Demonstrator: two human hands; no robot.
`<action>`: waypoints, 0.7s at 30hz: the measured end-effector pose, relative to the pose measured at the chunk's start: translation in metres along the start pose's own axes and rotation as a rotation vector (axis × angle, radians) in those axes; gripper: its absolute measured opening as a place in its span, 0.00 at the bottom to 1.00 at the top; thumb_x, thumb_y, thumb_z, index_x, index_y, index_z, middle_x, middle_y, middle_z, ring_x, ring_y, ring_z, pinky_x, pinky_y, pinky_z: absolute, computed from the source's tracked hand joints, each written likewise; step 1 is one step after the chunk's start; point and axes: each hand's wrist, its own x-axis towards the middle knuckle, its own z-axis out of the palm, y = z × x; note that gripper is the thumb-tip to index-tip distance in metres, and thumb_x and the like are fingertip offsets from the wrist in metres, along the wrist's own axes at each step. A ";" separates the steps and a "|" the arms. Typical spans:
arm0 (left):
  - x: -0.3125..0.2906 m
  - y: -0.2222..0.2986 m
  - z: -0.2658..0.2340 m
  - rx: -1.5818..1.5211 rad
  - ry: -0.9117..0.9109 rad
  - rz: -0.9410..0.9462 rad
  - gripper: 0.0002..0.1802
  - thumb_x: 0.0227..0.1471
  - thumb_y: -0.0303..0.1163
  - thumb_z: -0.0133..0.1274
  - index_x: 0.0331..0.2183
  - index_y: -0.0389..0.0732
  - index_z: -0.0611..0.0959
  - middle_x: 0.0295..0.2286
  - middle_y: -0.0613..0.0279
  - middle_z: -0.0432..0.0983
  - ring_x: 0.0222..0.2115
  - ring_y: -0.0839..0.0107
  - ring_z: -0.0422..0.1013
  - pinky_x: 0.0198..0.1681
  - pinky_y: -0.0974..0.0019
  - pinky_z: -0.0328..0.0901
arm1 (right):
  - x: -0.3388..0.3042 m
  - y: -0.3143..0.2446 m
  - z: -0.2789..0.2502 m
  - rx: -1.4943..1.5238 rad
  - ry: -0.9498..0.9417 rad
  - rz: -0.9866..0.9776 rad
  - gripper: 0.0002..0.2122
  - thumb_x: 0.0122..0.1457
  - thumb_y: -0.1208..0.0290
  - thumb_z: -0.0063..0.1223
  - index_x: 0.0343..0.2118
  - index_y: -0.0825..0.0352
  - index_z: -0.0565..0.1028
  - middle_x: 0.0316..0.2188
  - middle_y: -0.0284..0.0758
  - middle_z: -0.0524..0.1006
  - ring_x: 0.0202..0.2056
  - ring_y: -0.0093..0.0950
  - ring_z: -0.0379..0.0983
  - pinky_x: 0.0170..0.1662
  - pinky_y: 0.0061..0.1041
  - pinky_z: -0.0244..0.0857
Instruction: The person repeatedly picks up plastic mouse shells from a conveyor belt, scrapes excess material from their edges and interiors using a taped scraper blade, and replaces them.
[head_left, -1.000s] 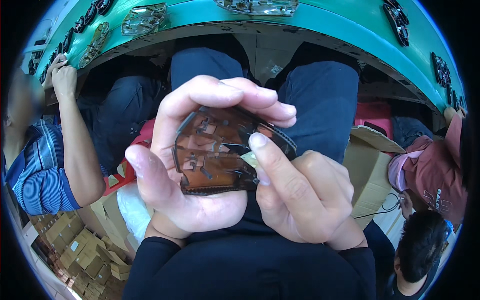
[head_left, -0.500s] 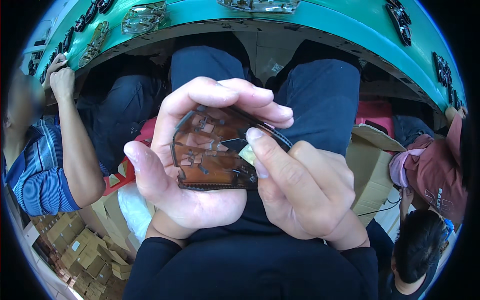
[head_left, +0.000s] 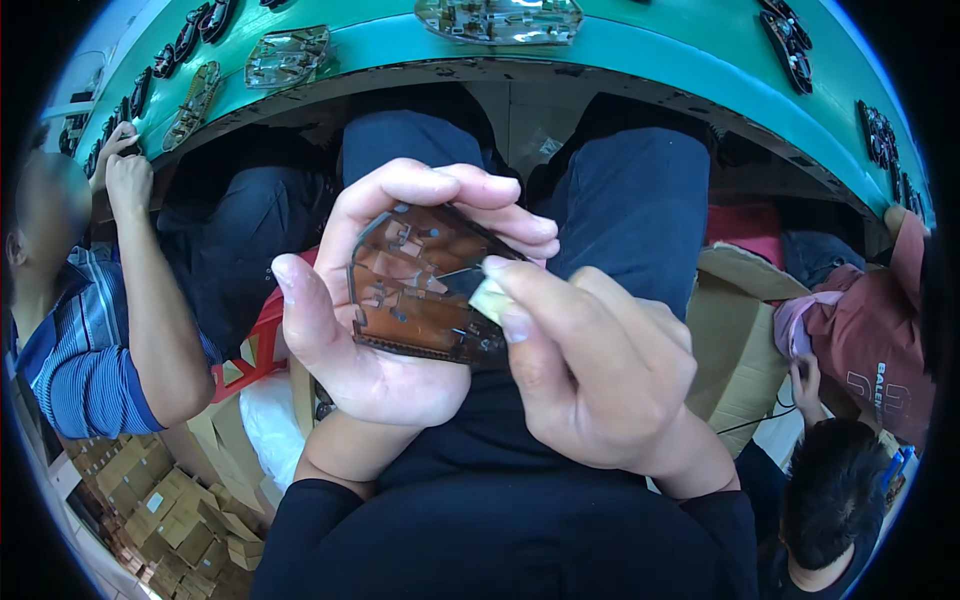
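Note:
A brown see-through plastic shell with moulded fittings on its inner side rests in my left hand. My left fingers curl over its far edge, and the thumb stands up beside it. Over the shell's right part, my right hand pinches a small pale yellow-green piece between thumb and forefinger. What that piece is made of I cannot make out. From the pinch a thin straight line like a pin or wire reaches over the shell. My right fingers hide the shell's right end.
Ahead is a green-topped bench with clear plastic shells and dark parts. One person in a striped shirt sits at left; others are at right. Open cardboard boxes and a white bag flank me.
Both hands and the shell have shifted slightly left. My right hand has tilted a little, showing more of the pale piece. The bench sits slightly differently in view.

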 end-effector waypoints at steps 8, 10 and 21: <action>0.023 0.012 -0.006 -0.187 -0.037 -0.549 0.46 0.59 0.68 0.26 0.54 0.31 0.60 0.47 0.29 0.69 0.29 0.40 0.77 0.24 0.51 0.75 | 0.012 0.011 -0.028 0.263 0.041 0.283 0.09 0.63 0.76 0.49 0.44 0.72 0.69 0.25 0.30 0.73 0.24 0.14 0.65 0.26 0.14 0.58; 0.024 0.010 -0.008 -0.291 -0.049 -0.624 0.46 0.58 0.70 0.25 0.54 0.34 0.60 0.48 0.32 0.69 0.28 0.37 0.76 0.22 0.50 0.75 | 0.018 0.012 -0.028 0.378 -0.002 0.400 0.12 0.61 0.76 0.53 0.45 0.72 0.68 0.25 0.26 0.69 0.25 0.11 0.63 0.27 0.12 0.56; 0.023 -0.003 -0.019 -0.348 -0.194 -0.831 0.46 0.60 0.68 0.21 0.53 0.34 0.65 0.45 0.39 0.71 0.41 0.42 0.74 0.34 0.45 0.75 | 0.018 0.037 -0.026 0.705 -0.201 0.665 0.07 0.59 0.73 0.59 0.30 0.72 0.77 0.25 0.35 0.81 0.25 0.18 0.78 0.27 0.16 0.68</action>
